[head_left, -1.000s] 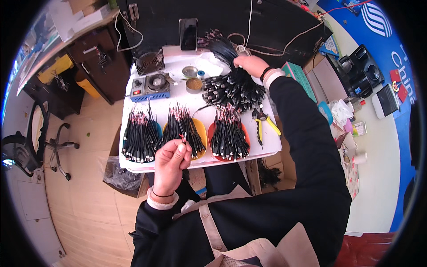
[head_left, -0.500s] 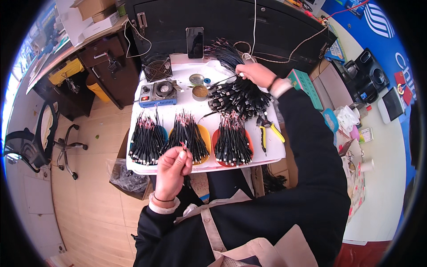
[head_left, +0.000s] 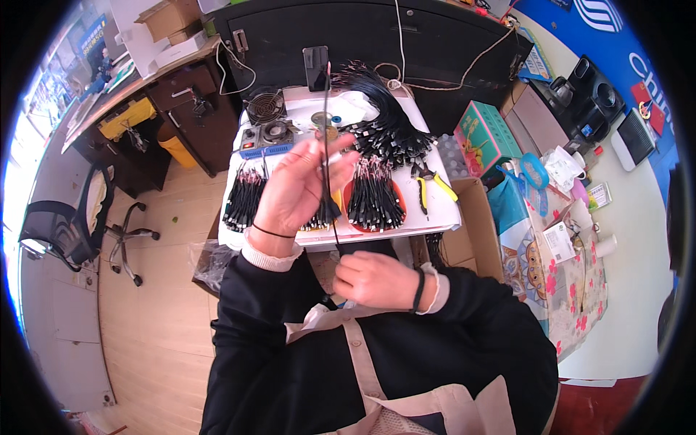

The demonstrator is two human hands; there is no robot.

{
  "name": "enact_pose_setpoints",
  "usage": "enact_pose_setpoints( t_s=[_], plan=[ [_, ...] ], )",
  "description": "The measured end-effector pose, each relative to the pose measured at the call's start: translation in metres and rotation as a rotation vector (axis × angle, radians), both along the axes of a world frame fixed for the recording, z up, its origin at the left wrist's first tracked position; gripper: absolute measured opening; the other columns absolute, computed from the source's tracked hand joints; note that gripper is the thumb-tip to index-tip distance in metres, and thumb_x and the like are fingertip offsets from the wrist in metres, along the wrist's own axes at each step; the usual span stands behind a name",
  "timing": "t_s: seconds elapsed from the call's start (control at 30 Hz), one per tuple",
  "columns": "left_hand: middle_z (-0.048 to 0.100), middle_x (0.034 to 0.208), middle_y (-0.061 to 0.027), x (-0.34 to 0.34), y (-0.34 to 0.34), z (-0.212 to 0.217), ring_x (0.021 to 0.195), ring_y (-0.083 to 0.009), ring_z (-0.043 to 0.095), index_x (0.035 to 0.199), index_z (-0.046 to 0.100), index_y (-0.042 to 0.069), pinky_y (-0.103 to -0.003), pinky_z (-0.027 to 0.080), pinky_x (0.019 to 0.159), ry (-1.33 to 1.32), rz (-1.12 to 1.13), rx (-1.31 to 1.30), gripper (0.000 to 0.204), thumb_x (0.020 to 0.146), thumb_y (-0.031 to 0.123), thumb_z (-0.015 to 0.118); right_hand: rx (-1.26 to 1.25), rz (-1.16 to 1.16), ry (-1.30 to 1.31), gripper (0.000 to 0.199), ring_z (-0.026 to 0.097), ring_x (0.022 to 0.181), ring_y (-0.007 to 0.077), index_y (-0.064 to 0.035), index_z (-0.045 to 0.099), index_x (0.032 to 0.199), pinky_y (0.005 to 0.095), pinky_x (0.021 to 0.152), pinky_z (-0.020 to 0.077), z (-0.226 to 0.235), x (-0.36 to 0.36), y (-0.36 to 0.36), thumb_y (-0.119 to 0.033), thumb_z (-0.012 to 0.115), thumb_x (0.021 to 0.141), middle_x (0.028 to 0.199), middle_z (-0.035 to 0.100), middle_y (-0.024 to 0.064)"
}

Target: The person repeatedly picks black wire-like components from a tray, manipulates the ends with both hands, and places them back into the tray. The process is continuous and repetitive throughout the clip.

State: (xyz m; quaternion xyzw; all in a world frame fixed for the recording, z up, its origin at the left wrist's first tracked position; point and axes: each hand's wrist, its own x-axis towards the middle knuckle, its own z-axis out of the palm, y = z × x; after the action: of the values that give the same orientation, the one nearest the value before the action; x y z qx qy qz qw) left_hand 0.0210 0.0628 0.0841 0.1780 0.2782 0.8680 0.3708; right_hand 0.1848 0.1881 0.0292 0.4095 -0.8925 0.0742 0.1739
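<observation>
My left hand [head_left: 297, 190] is raised in front of the white table [head_left: 435, 217], fingers pinched on a thin black cable [head_left: 326, 116] that runs straight up past it. My right hand [head_left: 377, 279] sits low near my chest and grips the lower end of the same cable. Behind my left hand lie bundles of black cables [head_left: 375, 204] on orange mats, and a loose heap of black cables [head_left: 388, 123] is at the far side of the table.
Yellow-handled pliers [head_left: 433, 185] lie on the table's right. A small fan and a blue device [head_left: 264, 130] stand at the back left, a phone [head_left: 316, 58] at the back. A cardboard box [head_left: 475, 225] and teal box [head_left: 482, 134] are to the right, an office chair [head_left: 69, 225] to the left.
My right hand came back from the far cable heap to my chest, drawing out one cable. My left hand rose from the table's front edge and took hold of that cable.
</observation>
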Motion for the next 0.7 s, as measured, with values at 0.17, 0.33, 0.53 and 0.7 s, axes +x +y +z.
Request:
enact_pose_setpoints(
  t_s=[0.17, 0.33, 0.53, 0.7],
  plan=[
    [0.067, 0.102, -0.0165, 0.028, -0.022, -0.002, 0.052, -0.0074, 0.040, 0.094, 0.053, 0.005, -0.020, 0.034, 0.050, 0.186, 0.336, -0.088, 0.017, 0.103, 0.013, 0.041, -0.019, 0.065, -0.257, 0.007, 0.055, 0.081, 0.0203, -0.0104, 0.059, 0.075, 0.0309, 0.074, 0.0477, -0.061, 0.012, -0.017, -0.017, 0.060, 0.076, 0.077, 0.054, 0.0029],
    [0.063, 0.080, -0.0098, 0.070, -0.028, -0.018, 0.047, -0.0035, 0.031, 0.097, 0.054, 0.003, -0.018, 0.025, 0.046, 0.334, 0.447, -0.191, 0.016, 0.103, 0.014, 0.043, -0.599, 0.055, -0.614, 0.017, 0.063, 0.084, 0.0215, -0.0051, 0.066, 0.098, 0.0320, 0.076, 0.0512, -0.030, 0.000, 0.016, -0.018, 0.061, 0.088, 0.091, 0.064, 0.0075],
    [0.065, 0.076, -0.0104, 0.089, -0.020, -0.029, 0.050, -0.0028, 0.035, 0.096, 0.057, 0.000, -0.017, 0.028, 0.047, 0.345, 0.431, -0.220, 0.016, 0.102, 0.011, 0.046, -1.456, -0.159, -0.759, 0.016, 0.061, 0.077, 0.0056, 0.0039, 0.063, 0.104, 0.0202, 0.069, 0.0501, 0.027, -0.030, 0.036, -0.008, 0.064, 0.093, 0.089, 0.066, 0.0019],
    [0.065, 0.079, -0.0114, 0.091, -0.012, -0.035, 0.051, -0.0039, 0.038, 0.098, 0.057, 0.000, -0.017, 0.030, 0.048, 0.428, 0.430, -0.318, 0.017, 0.103, 0.013, 0.046, -1.514, -0.201, -0.812, 0.017, 0.061, 0.077, 0.0048, 0.0039, 0.062, 0.106, 0.0195, 0.070, 0.0502, 0.028, -0.038, 0.028, -0.005, 0.064, 0.092, 0.089, 0.065, 0.0018]
  ],
)
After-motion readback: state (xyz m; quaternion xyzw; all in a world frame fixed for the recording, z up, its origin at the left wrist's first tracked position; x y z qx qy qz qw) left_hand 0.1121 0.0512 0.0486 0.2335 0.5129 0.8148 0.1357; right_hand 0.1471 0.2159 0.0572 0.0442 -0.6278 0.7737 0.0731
